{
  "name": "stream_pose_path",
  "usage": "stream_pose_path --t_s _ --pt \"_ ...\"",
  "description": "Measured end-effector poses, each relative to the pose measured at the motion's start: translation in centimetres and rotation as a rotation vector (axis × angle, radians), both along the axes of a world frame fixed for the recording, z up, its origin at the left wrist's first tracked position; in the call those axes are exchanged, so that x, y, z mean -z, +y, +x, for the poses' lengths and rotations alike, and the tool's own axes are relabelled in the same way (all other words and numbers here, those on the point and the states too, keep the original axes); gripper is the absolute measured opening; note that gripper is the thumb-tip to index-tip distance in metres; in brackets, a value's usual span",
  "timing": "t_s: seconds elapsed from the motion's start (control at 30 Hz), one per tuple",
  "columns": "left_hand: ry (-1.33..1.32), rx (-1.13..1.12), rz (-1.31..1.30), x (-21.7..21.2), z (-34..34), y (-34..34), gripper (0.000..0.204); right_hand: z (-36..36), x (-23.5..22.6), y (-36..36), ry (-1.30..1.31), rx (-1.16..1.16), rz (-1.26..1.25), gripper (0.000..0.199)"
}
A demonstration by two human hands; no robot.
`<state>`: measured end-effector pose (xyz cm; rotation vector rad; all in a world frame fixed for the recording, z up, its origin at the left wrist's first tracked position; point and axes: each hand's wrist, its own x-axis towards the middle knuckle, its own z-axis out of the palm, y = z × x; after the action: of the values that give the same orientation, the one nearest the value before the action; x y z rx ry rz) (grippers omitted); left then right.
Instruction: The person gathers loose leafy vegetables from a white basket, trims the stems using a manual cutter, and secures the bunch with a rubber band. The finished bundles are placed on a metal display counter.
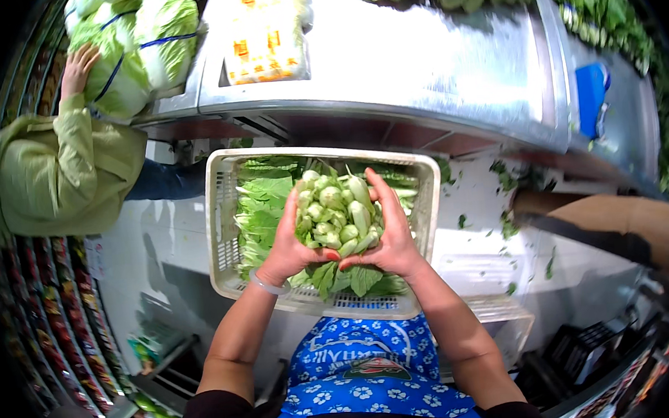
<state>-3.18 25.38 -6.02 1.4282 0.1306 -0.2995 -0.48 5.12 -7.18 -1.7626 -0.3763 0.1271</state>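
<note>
Stall floor pale, leaf scraps scattered. Left hand [290,248] and right hand [390,236] cupped together, fingers wrapped around a bundle of bok choy [336,213], stem ends up, held above the near edge of the white crate [222,233]. Risk: loose heads may slip between palms, since nothing binds them. Beyond, steel counter [433,60]; another person's sleeve [71,159] by cabbages [137,44]
</note>
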Motion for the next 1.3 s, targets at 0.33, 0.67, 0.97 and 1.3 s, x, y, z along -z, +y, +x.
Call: stream_pose_path --t_s 0.33,0.67,0.97,1.3 --pt "0.055 0.046 -0.402 -3.8 -0.9 -7.0 0.118 -1.0 -5.3 -5.8 0.477 -0.215 0.272 0.135" --pt "0.072 0.245 -0.217 1.4 4.6 -27.5 0.119 2.1 0.1 -26.5 0.754 -0.029 0.513 0.120" --pt "0.163 0.310 -0.073 11.3 12.9 -40.7 0.123 9.2 10.9 -40.3 0.987 0.097 0.565 0.106" --pt "0.328 0.298 -0.124 9.8 14.1 -43.2 0.123 11.8 9.7 -42.2 1.055 0.037 0.722 0.085"
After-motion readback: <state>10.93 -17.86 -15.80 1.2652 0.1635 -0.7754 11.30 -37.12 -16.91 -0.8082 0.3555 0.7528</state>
